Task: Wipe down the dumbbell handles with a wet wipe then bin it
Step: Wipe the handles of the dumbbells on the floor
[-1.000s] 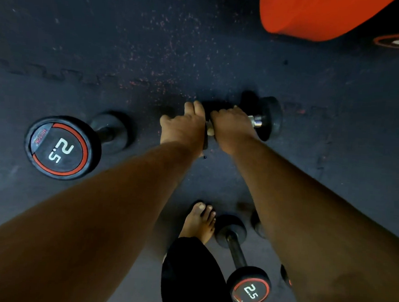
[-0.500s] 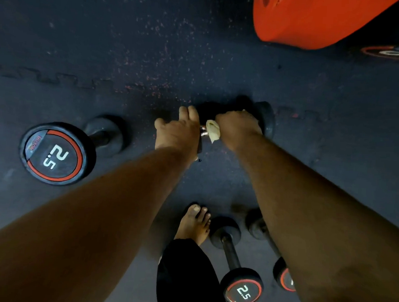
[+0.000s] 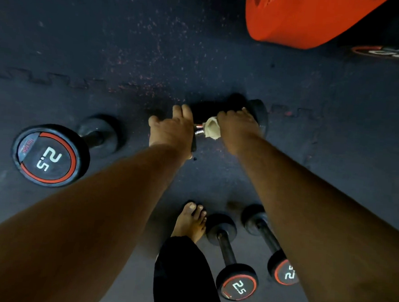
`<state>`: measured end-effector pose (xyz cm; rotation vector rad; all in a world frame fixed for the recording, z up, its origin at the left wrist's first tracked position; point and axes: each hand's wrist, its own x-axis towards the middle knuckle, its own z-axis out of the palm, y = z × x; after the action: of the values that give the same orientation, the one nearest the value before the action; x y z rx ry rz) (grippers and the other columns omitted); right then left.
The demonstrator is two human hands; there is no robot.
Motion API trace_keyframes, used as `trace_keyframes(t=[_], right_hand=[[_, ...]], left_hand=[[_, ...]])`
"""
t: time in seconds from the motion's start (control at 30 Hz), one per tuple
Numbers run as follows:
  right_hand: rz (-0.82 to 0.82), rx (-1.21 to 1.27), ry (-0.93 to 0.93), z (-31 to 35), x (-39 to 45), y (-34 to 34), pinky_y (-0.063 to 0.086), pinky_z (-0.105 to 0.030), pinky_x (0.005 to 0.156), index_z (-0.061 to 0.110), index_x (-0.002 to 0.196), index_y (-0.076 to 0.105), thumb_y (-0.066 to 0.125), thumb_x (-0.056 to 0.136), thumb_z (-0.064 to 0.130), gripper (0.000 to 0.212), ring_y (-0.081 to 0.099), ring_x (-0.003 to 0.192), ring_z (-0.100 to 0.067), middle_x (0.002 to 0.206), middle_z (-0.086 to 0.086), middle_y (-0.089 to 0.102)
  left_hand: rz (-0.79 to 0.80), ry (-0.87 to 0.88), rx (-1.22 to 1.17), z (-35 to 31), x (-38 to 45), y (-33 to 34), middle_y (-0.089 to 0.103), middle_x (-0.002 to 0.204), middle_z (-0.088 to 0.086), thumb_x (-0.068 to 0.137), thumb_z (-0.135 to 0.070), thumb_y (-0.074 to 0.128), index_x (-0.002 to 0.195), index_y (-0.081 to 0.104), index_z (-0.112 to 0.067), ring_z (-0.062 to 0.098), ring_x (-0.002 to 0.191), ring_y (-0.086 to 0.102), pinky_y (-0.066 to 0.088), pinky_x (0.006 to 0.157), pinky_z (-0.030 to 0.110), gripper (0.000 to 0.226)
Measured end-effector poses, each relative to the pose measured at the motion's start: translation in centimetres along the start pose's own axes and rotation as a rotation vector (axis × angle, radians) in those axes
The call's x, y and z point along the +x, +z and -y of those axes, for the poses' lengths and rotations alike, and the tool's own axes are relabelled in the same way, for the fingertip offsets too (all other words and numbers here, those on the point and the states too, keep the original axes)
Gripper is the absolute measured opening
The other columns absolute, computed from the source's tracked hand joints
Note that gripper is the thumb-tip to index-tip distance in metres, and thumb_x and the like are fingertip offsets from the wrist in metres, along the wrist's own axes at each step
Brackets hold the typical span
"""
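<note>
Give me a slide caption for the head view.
Left hand steadies a dumbbell while right hand rubs a wet wipe along its handle.

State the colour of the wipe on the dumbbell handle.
Off-white, cream-tinted wipe, seen in the head view.

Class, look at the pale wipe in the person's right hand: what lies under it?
The wipe is wrapped round the dumbbell's chrome handle, gripped by the right hand. A short bare stretch shows beside the left hand; the rest is covered.
</note>
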<state>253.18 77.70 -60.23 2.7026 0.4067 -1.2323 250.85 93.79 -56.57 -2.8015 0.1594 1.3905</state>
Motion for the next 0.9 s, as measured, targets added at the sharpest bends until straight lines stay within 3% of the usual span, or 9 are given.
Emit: trace_keyframes(t=[0.1, 0.17, 0.27, 0.4, 0.5, 0.63, 0.77, 0.83, 0.9], right_hand=[[-0.164, 0.111, 0.003, 0.2, -2.4, 2.9, 0.01, -0.046, 0.125, 0.008, 0.148, 0.037, 0.057, 0.093, 0.01, 0.059, 0.021, 0.15, -0.035, 0.156, -0.016, 0.036], [-0.25, 0.101, -0.008, 0.6, -3.8, 4.3, 0.005, -0.046, 0.123, 0.007, 0.154, 0.026, 0.057, 0.092, 0.008, 0.07, 0.011, 0.153, -0.035, 0.162, -0.015, 0.024], [-0.202, 0.018, 0.029, 1.9, -2.9, 3.7, 0.01, -0.051, 0.124, 0.008, 0.147, 0.034, 0.062, 0.085, 0.009, 0.068, 0.028, 0.145, -0.038, 0.149, -0.016, 0.04], [-0.11, 0.021, -0.098, 4.2, 0.5, 0.5, 0.037, -0.045, 0.107, 0.017, 0.125, 0.051, 0.063, 0.087, 0.019, 0.04, 0.054, 0.118, -0.031, 0.125, -0.009, 0.061], [-0.117, 0.09, -0.126, 4.6, 0.1, 0.8, 0.031, -0.043, 0.112, 0.017, 0.132, 0.05, 0.06, 0.089, 0.02, 0.043, 0.052, 0.124, -0.029, 0.129, -0.007, 0.059], [-0.284, 0.208, -0.215, 3.7, -3.1, 3.4, 0.008, -0.045, 0.126, 0.01, 0.156, 0.028, 0.05, 0.088, 0.005, 0.071, 0.023, 0.151, -0.028, 0.161, -0.009, 0.032], [-0.368, 0.372, -0.359, 2.0, -6.2, 6.2, 0.024, -0.048, 0.122, 0.01, 0.151, 0.039, 0.048, 0.078, -0.008, 0.076, 0.024, 0.149, -0.025, 0.16, -0.009, 0.034], [-0.396, 0.639, -0.197, 1.9, -7.6, 7.3, 0.036, -0.046, 0.117, 0.009, 0.144, 0.052, 0.052, 0.078, -0.016, 0.07, 0.044, 0.14, -0.027, 0.149, -0.011, 0.05], [-0.471, 1.037, 0.272, 2.8, -7.5, 8.3, 0.048, -0.046, 0.105, 0.01, 0.13, 0.063, 0.055, 0.087, -0.004, 0.046, 0.062, 0.118, -0.03, 0.128, -0.013, 0.066]], left_hand=[[0.001, 0.001, -0.008, -0.1, -0.1, 0.2, 0.039, 0.151, 0.012, 0.065, -0.045, 0.094, 0.156, 0.01, -0.003, 0.033, 0.108, 0.068, 0.043, 0.1, 0.054, 0.13], [0.007, -0.006, -0.012, -0.1, -0.1, 0.4, 0.038, 0.152, 0.013, 0.065, -0.043, 0.094, 0.155, 0.011, -0.003, 0.034, 0.108, 0.068, 0.043, 0.102, 0.056, 0.129], [0.014, 0.001, -0.016, -0.2, 0.0, 0.4, 0.038, 0.152, 0.012, 0.064, -0.044, 0.095, 0.154, 0.013, -0.002, 0.034, 0.109, 0.068, 0.043, 0.104, 0.055, 0.129], [0.023, 0.009, -0.004, 0.0, 0.2, 0.2, 0.036, 0.153, 0.013, 0.067, -0.046, 0.092, 0.155, 0.012, -0.003, 0.034, 0.115, 0.065, 0.042, 0.105, 0.056, 0.127], [0.024, 0.015, 0.001, 0.0, 0.3, 0.1, 0.037, 0.152, 0.012, 0.068, -0.048, 0.092, 0.156, 0.011, -0.003, 0.034, 0.114, 0.065, 0.043, 0.104, 0.055, 0.128], [0.038, 0.002, -0.021, 0.0, 0.5, 0.0, 0.034, 0.155, 0.011, 0.068, -0.045, 0.092, 0.156, 0.009, -0.003, 0.035, 0.119, 0.063, 0.039, 0.106, 0.055, 0.128], [0.052, 0.001, -0.027, 0.1, 0.7, -0.2, 0.035, 0.155, 0.011, 0.066, -0.046, 0.093, 0.158, 0.007, -0.003, 0.035, 0.12, 0.063, 0.038, 0.106, 0.055, 0.133], [0.063, 0.01, -0.031, 0.2, 0.7, -0.5, 0.036, 0.154, 0.011, 0.064, -0.047, 0.094, 0.158, 0.008, -0.003, 0.035, 0.121, 0.063, 0.038, 0.107, 0.055, 0.134], [0.062, 0.017, -0.034, 0.2, 0.5, -0.5, 0.038, 0.152, 0.011, 0.064, -0.048, 0.094, 0.157, 0.009, -0.003, 0.034, 0.119, 0.064, 0.038, 0.108, 0.055, 0.134]])
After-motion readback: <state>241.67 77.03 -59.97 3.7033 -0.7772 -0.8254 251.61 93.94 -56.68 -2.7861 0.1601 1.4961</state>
